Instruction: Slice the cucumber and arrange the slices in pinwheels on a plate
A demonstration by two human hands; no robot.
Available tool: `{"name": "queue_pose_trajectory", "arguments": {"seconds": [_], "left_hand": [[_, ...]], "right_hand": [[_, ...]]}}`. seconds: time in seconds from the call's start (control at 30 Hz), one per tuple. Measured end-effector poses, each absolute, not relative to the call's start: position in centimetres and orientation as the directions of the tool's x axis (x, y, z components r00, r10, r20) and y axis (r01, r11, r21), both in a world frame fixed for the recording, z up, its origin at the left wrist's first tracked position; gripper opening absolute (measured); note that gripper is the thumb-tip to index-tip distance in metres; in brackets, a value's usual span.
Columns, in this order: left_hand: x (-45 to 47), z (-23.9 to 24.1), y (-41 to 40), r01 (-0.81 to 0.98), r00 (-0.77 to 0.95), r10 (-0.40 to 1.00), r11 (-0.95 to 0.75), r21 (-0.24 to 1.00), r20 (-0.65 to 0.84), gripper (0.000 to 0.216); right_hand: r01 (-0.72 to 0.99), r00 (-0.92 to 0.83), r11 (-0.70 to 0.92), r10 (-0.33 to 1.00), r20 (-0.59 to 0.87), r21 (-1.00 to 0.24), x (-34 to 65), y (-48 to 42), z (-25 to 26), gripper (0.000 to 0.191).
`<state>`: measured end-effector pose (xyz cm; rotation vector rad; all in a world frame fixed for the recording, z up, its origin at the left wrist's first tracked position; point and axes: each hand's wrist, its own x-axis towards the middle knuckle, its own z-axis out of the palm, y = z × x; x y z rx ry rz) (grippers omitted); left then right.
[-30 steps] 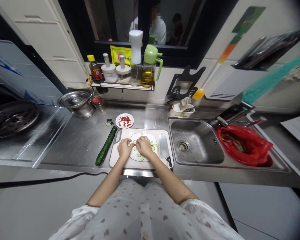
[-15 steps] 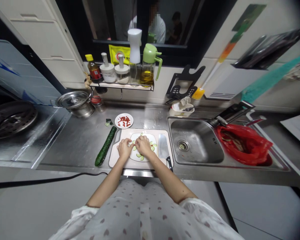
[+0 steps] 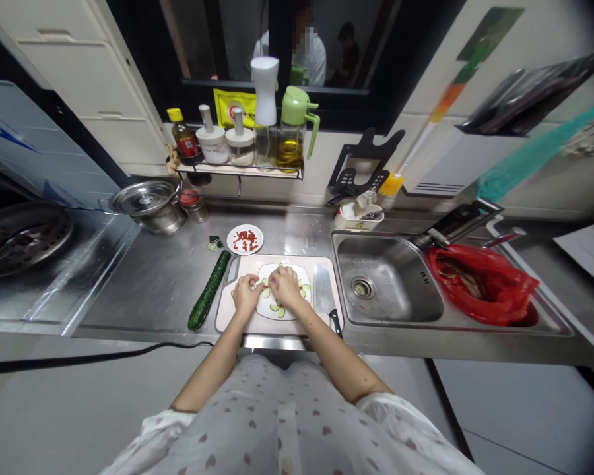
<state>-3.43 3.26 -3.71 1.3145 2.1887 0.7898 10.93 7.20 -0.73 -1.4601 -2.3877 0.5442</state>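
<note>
A white square plate (image 3: 262,309) rests on the cutting board (image 3: 228,318), with pale green cucumber slices (image 3: 277,309) and small red bits arranged on it. My left hand (image 3: 246,293) is over the plate's left side, thumb and fingertips pinched together. Above the middle of the plate is my right hand (image 3: 284,287), its fingers closed and pointing toward the left hand. What either pinch holds is too small to make out. On the board's right lies a kitchen knife (image 3: 323,290). A whole cucumber (image 3: 209,290) lies left of the board.
Behind the board is a small white plate (image 3: 231,243) of chopped red pieces, beside cucumber scraps (image 3: 214,243). A lidded steel pot (image 3: 165,218) stands back left. To the right are a sink (image 3: 400,303) and a red plastic bag (image 3: 499,297). Bottles line a wall shelf (image 3: 272,173).
My fingers have shifted slightly over the plate, the fingertips of both hands still near each other. The slices, knife and cucumber stay where they were.
</note>
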Motion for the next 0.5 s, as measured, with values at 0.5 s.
{"name": "queue_pose_trajectory", "arguments": {"seconds": [0.5], "left_hand": [[-6.5,-5.4,1.5,0.356,-0.409,0.896,0.332,0.874,-0.174,0.036]], "right_hand": [[0.788,-0.083,-0.066,0.974,-0.212,-0.612,24.2,4.2,0.0,0.035]]}}
